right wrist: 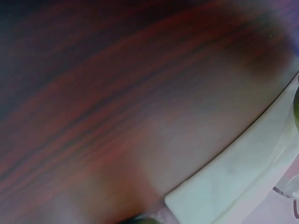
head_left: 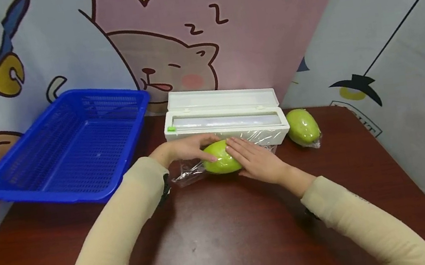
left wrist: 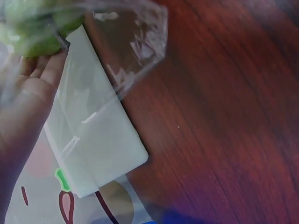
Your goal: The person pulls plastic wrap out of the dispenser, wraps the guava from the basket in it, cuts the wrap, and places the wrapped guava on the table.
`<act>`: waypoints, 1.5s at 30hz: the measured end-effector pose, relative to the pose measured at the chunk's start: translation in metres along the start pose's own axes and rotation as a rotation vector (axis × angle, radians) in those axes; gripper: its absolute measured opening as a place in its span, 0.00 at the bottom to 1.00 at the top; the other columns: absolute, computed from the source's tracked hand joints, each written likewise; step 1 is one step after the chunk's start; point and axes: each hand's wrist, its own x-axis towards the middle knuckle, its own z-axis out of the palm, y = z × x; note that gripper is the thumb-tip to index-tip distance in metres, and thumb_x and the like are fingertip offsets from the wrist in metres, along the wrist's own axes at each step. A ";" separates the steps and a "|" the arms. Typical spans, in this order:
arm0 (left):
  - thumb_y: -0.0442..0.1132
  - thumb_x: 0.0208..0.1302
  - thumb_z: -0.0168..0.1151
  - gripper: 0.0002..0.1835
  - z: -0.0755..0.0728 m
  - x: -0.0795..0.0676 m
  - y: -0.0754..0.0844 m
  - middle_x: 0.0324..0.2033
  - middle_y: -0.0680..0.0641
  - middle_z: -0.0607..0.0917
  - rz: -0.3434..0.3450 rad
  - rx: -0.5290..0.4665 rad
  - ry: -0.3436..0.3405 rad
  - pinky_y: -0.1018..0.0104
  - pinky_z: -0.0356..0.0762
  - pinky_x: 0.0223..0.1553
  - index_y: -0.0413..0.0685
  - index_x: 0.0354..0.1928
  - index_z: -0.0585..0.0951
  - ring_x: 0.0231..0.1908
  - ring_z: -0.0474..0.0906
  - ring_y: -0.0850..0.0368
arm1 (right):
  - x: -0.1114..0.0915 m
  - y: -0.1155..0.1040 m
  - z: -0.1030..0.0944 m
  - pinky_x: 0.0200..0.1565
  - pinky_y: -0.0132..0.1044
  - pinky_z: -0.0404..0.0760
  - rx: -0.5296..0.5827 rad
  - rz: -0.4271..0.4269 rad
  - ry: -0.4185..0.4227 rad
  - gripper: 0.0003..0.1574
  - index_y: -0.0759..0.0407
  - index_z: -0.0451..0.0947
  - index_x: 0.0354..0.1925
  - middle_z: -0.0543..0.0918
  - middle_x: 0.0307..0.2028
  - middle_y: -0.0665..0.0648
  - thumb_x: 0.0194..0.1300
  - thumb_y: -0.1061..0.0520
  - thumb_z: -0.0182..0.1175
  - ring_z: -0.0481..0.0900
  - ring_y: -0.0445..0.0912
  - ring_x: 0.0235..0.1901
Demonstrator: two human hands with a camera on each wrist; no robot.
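A green, oval, mango-like fruit (head_left: 220,159) lies in clear plastic wrap (head_left: 190,173) just in front of a white cling film box (head_left: 226,116). My left hand (head_left: 187,149) grips the fruit's left end, thumb in front and fingers behind. Straight fingers of my right hand (head_left: 257,160) rest across its right side. In the left wrist view, the fruit (left wrist: 39,30) sits at the fingertips of the left hand (left wrist: 37,93), with loose film (left wrist: 140,46) spreading beside it. Only the fruit's edge (right wrist: 296,109) shows in the right wrist view, by the box (right wrist: 233,172).
A blue plastic basket (head_left: 120,185) stands at the left. Right of the cling film box, whose lid (head_left: 223,98) is raised, sits another green fruit (head_left: 303,126) wrapped in film. The dark wooden table (head_left: 231,242) meets a cartoon-printed cloth (head_left: 262,25) at the back.
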 end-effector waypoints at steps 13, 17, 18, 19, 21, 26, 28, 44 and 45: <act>0.42 0.64 0.56 0.26 0.012 -0.019 0.020 0.61 0.40 0.73 0.026 0.095 0.315 0.53 0.64 0.64 0.40 0.62 0.69 0.62 0.67 0.45 | 0.006 0.001 0.003 0.58 0.50 0.73 0.071 0.056 0.117 0.54 0.71 0.58 0.62 0.71 0.59 0.70 0.41 0.56 0.74 0.70 0.60 0.59; 0.39 0.61 0.60 0.17 0.021 -0.040 0.032 0.48 0.40 0.82 0.196 0.218 0.501 0.52 0.73 0.56 0.38 0.50 0.77 0.51 0.76 0.46 | 0.010 0.001 0.001 0.58 0.50 0.72 0.142 0.113 0.099 0.56 0.70 0.56 0.63 0.70 0.59 0.70 0.41 0.56 0.74 0.70 0.60 0.59; 0.39 0.59 0.61 0.16 0.024 -0.044 0.033 0.46 0.41 0.82 0.238 0.273 0.528 0.53 0.73 0.55 0.39 0.47 0.78 0.50 0.77 0.47 | 0.010 0.001 0.000 0.58 0.50 0.72 0.159 0.131 0.094 0.57 0.69 0.56 0.63 0.70 0.59 0.69 0.40 0.56 0.75 0.70 0.60 0.59; 0.40 0.58 0.63 0.15 0.028 -0.048 0.033 0.44 0.42 0.83 0.273 0.342 0.554 0.54 0.74 0.54 0.40 0.46 0.79 0.49 0.77 0.49 | 0.011 0.002 0.000 0.58 0.50 0.73 0.175 0.149 0.089 0.57 0.69 0.56 0.64 0.69 0.59 0.69 0.40 0.56 0.75 0.70 0.60 0.59; 0.42 0.55 0.65 0.19 0.037 -0.053 0.028 0.46 0.44 0.82 0.314 0.497 0.592 0.55 0.73 0.55 0.42 0.47 0.79 0.50 0.76 0.50 | 0.011 0.002 -0.001 0.58 0.51 0.72 0.199 0.178 0.078 0.58 0.69 0.55 0.64 0.69 0.59 0.69 0.40 0.56 0.75 0.70 0.60 0.58; 0.53 0.53 0.67 0.38 0.054 -0.054 0.006 0.63 0.44 0.70 0.240 0.935 0.587 0.53 0.61 0.66 0.43 0.63 0.69 0.65 0.63 0.49 | 0.012 0.002 -0.004 0.59 0.51 0.72 0.225 0.213 0.080 0.58 0.70 0.56 0.63 0.70 0.59 0.69 0.39 0.55 0.76 0.70 0.60 0.58; 0.57 0.53 0.65 0.45 0.058 -0.052 0.001 0.69 0.42 0.61 0.178 1.073 0.537 0.50 0.54 0.69 0.42 0.68 0.61 0.69 0.55 0.47 | 0.013 0.002 -0.005 0.59 0.51 0.72 0.237 0.223 0.084 0.58 0.70 0.57 0.63 0.70 0.59 0.69 0.39 0.55 0.76 0.70 0.60 0.58; 0.46 0.51 0.71 0.49 0.055 -0.009 -0.005 0.62 0.38 0.66 0.162 1.088 0.622 0.53 0.64 0.64 0.38 0.69 0.55 0.61 0.66 0.45 | 0.012 0.011 -0.010 0.62 0.52 0.68 0.456 0.348 0.056 0.58 0.69 0.55 0.65 0.67 0.60 0.69 0.42 0.56 0.74 0.66 0.60 0.60; 0.47 0.51 0.71 0.47 0.054 -0.007 -0.005 0.60 0.38 0.67 0.161 1.102 0.639 0.54 0.65 0.64 0.38 0.69 0.56 0.60 0.67 0.45 | 0.013 0.011 -0.010 0.62 0.52 0.67 0.466 0.346 0.050 0.57 0.69 0.55 0.65 0.67 0.60 0.69 0.43 0.56 0.74 0.66 0.59 0.61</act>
